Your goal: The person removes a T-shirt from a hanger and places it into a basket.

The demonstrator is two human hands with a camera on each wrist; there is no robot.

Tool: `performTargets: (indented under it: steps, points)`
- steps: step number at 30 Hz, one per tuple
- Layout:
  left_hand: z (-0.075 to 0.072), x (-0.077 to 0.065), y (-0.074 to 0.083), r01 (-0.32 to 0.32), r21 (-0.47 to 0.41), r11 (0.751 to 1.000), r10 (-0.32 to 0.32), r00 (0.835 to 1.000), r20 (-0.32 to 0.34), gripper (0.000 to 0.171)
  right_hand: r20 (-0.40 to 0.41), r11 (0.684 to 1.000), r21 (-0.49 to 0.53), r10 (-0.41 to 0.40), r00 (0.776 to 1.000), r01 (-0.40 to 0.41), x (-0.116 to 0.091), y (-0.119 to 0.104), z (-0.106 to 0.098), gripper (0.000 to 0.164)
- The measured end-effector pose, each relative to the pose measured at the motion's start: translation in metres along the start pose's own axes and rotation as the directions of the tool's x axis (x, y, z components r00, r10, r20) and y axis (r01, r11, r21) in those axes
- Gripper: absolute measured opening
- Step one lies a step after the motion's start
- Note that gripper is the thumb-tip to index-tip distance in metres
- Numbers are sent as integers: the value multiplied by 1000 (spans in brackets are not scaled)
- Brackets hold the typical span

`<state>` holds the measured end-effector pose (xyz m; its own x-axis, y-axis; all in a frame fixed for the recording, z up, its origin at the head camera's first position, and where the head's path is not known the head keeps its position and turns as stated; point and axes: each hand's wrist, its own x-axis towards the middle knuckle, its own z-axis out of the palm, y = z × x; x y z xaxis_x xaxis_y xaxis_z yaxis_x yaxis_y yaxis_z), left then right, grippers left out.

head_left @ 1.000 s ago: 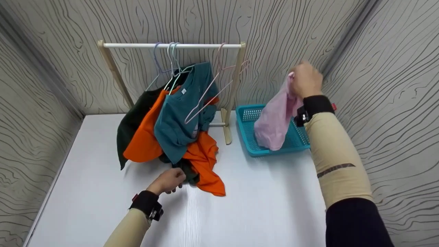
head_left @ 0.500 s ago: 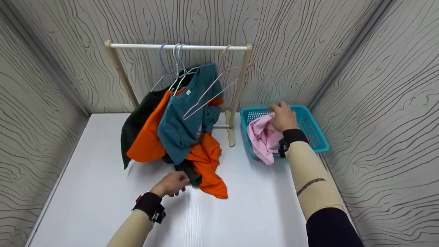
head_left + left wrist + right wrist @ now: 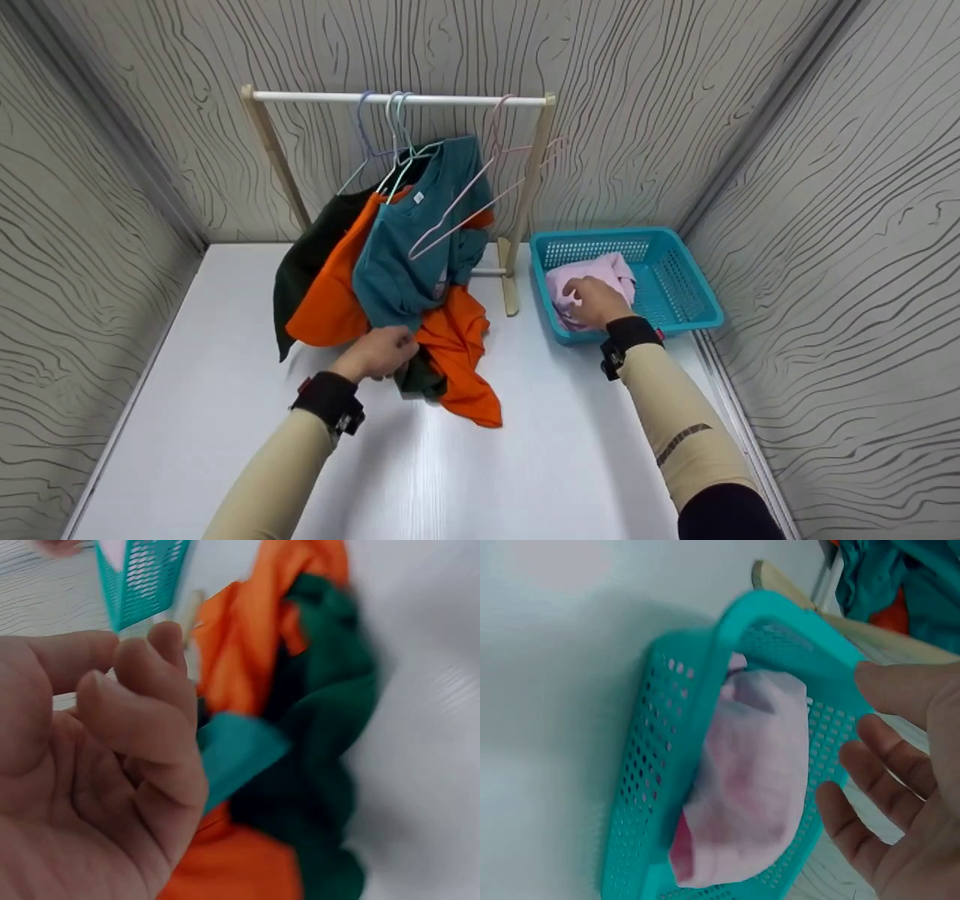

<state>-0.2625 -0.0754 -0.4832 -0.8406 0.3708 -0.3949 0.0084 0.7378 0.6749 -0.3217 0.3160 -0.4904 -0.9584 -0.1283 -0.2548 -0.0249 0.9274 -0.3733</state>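
A pink garment lies bunched in the left part of the turquoise basket. Over it, my right hand has its fingers spread apart; the right wrist view shows the garment free of the fingers. My left hand, fingers loosely curled, holds nothing and overlaps the low hem of the teal shirt. Beside that hand hang an orange shirt and a dark green shirt, their lower ends reaching the tabletop. In the left wrist view, green cloth shows beyond the fingers.
A rack with a white rail and wooden legs stands at the back of the white table. Several hangers hang from it; the pink hanger at the right carries no clothing. Patterned walls enclose the back and sides.
My right hand has lowered the pink garment into the basket and let it go. The left hand has moved slightly up toward the teal shirt's hem.
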Motion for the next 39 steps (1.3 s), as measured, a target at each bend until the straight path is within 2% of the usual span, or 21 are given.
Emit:
performTargets:
  steps: [3,7,10,13,15,17,20,22,25,30,32,39]
  points:
    - [-35,-7,24,-21,67,998,26,997,-79,24,46,1000,0,-11,999,11,-3,-7,9,37]
    - [-76,-15,52,-44,181,982,82,974,-210,27,67,998,-18,-64,996,65,-9,-12,21,36]
    - [-99,-13,67,1,260,966,79,951,-299,28,73,996,-16,-84,994,86,-14,-15,29,35]
    - [-113,-6,74,86,324,942,48,921,-386,30,82,994,-9,-105,991,106,-19,-16,38,34]
    - [-118,0,75,141,353,925,25,904,-427,33,92,993,-6,-117,989,118,-22,-17,43,33]
    - [-120,5,75,176,364,915,5,896,-444,38,105,993,-3,-121,987,122,-25,-18,48,31]
    - [-119,12,74,189,352,917,-18,900,-436,42,121,993,10,-116,986,115,-30,-17,53,31]
    - [-117,17,74,177,333,926,-22,907,-421,40,132,994,26,-105,986,102,-32,-16,56,31]
    - [-114,25,74,120,299,947,11,915,-403,35,148,996,50,-83,986,77,-35,-13,60,31]
    - [-110,36,75,19,249,968,93,898,-429,33,160,995,64,-84,984,75,-36,-9,67,28]
    - [-110,38,77,6,234,972,100,892,-441,32,160,995,61,-88,983,79,-36,-8,70,27]
    - [-112,39,84,13,227,974,87,902,-422,25,176,995,76,-83,981,71,-39,-6,75,28]
